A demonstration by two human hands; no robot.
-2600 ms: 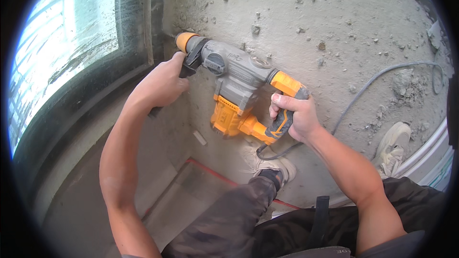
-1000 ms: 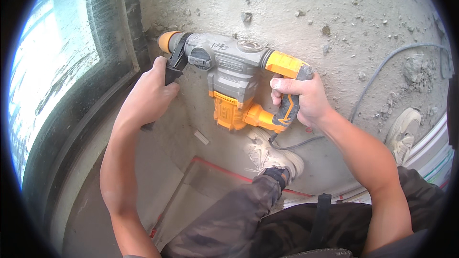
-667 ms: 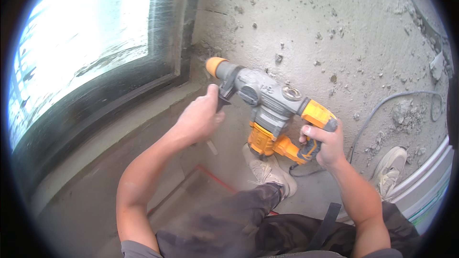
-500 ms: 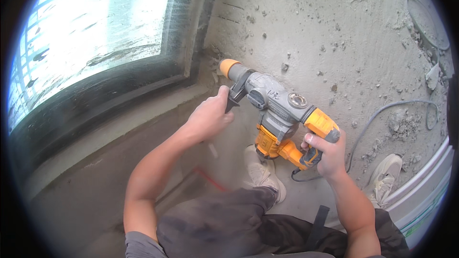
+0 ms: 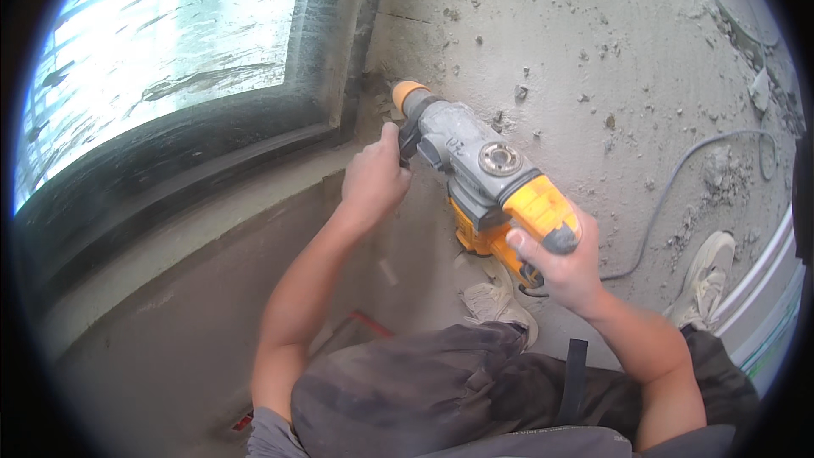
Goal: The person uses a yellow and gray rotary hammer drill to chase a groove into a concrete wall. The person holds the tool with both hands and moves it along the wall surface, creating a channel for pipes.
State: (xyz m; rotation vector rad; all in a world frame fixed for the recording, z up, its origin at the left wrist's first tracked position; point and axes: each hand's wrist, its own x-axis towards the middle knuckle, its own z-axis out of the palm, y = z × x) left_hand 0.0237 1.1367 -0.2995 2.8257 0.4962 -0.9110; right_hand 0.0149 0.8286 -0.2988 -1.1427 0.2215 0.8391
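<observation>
A grey and orange rotary hammer (image 5: 465, 142) spans the space between my two hands. My left hand (image 5: 376, 175) is wrapped round its dark side handle, near the front. My right hand (image 5: 566, 265) grips the rear handle, thumb laid over the orange housing. The tool's orange nose points to the lower corner of the dark window frame (image 5: 326, 114), where the plaster looks broken. Whether a bit reaches into that corner is hidden from here. The power cord (image 5: 670, 191) leaves the rear handle and runs off to the right.
Dusty window glass (image 5: 195, 34) fills the upper left, above a pale sill (image 5: 203, 242). Broken debris (image 5: 721, 170) lies on the grey floor at the right. My shoes (image 5: 500, 304) are below the tool and at the right. White strips (image 5: 759, 276) lie beside the right shoe.
The rotary hammer's rear end has shifted a little left and its nose slightly up, with both hands still on it. My left forearm has swung right. The view has moved slightly.
</observation>
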